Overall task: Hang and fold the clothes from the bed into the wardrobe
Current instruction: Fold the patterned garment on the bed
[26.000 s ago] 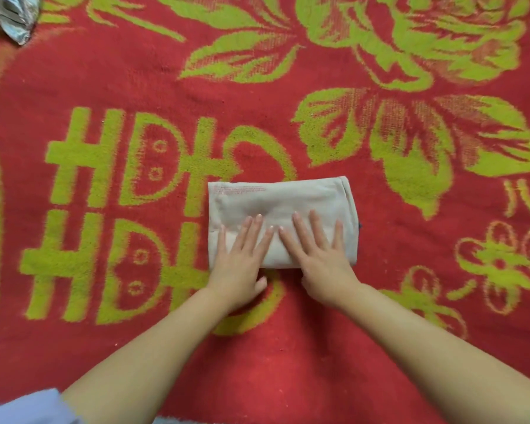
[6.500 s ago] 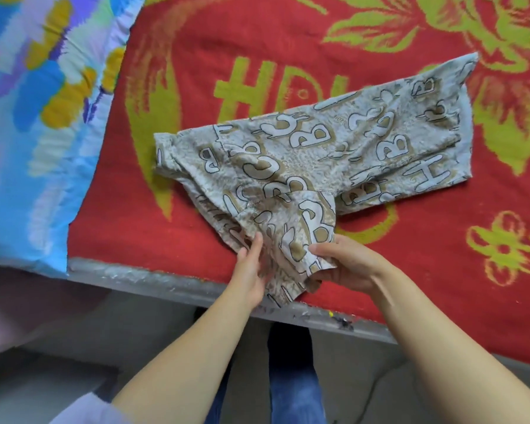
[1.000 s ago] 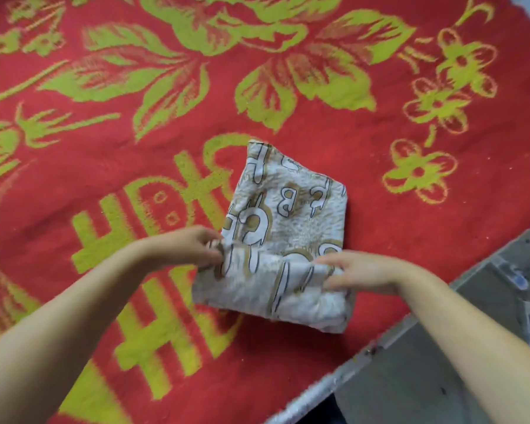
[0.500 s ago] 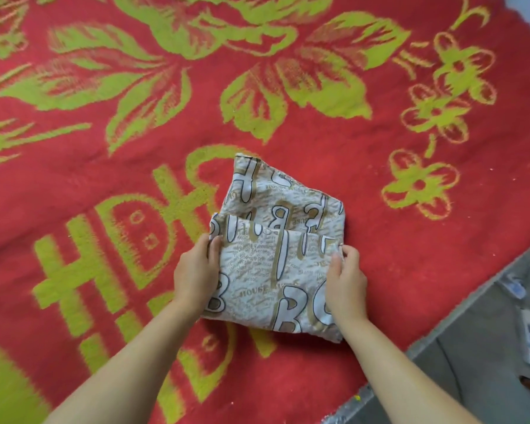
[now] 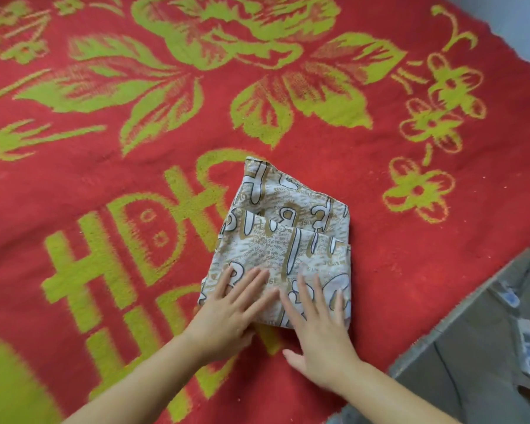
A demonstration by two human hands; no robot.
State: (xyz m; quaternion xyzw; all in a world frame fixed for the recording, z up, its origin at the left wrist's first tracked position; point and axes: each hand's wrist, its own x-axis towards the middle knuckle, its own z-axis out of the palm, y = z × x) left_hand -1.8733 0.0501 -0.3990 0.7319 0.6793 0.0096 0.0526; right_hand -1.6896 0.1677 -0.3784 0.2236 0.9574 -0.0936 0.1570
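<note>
Head view. Red blanket [image 5: 380,270] with yellow-green flowers and characters covers bed; grey floor [image 5: 471,347] at lower right past bed edge. Folded letter-print garment [image 5: 288,240], beige and white, lies on blanket near that edge, near flap laid over far part. My left hand [image 5: 227,313] flat on its near-left corner, fingers straight and slightly spread. My right hand [image 5: 318,325] flat on near-right part, fingers straight, apart, pressing cloth.

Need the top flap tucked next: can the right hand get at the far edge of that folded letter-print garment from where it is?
Probably yes. The right hand lies flat on the folded garment's near part, and nothing lies between it and the far edge.
</note>
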